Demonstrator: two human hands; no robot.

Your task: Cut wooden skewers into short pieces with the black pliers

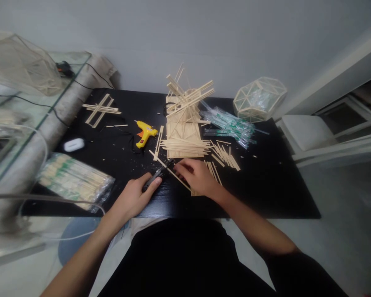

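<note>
My left hand [139,192] is closed round dark-handled pliers [156,176], whose jaws point up and to the right. A thin wooden stick [184,184] slants across the jaws, and I cannot tell whether they bite it. My right hand [198,175] pinches this stick with thumb and fingers just right of the jaws. Beneath and beyond the right hand lie cut sticks [214,171]. Just past both hands, a pile of longer sticks [185,146] lies across the base of a wooden-stick windmill model [185,111].
Left on the black table [262,185] are a yellow glue gun [146,133], a crossed stick frame [102,109], a white case [74,144] and a packed stick bundle [76,177]. Plastic wrappers [231,123] and a stick polyhedron [259,99] stand right of the model.
</note>
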